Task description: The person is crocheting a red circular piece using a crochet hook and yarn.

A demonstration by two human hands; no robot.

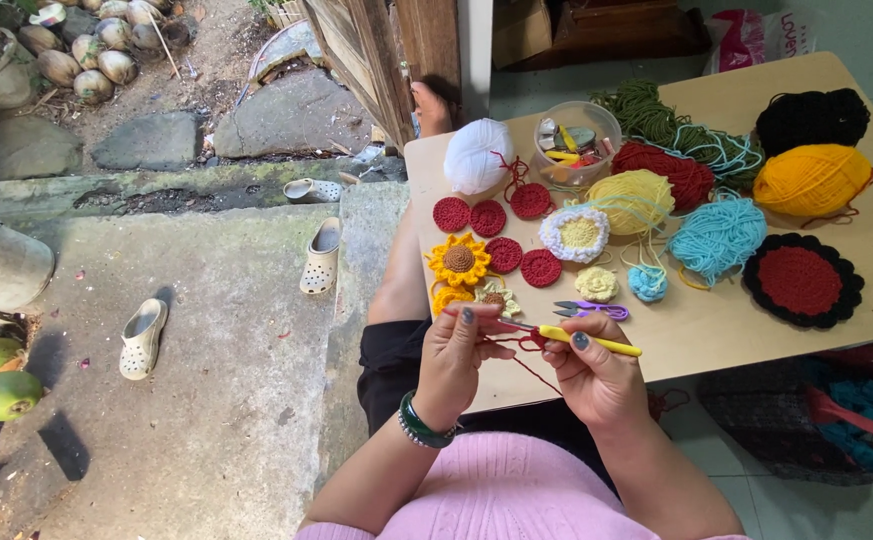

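My right hand (596, 375) grips a yellow-handled crochet hook (588, 341) that points left toward my left hand (456, 355). Between the two hands sits a small piece of red crochet work (533, 340), pinched by my left hand's fingers. A strand of red yarn (536, 374) trails down from it over the table's front edge. A green bead bracelet is on my left wrist. Both hands hover at the near edge of the wooden table (716, 325).
On the table lie red crocheted discs (504, 254), a yellow sunflower piece (458, 259), purple scissors (588, 309), a red-and-black round mat (802, 280), several yarn balls, a clear tub of notions (576, 142). Pale clogs (143, 337) lie on the concrete at left. A bag (826, 410) sits at right.
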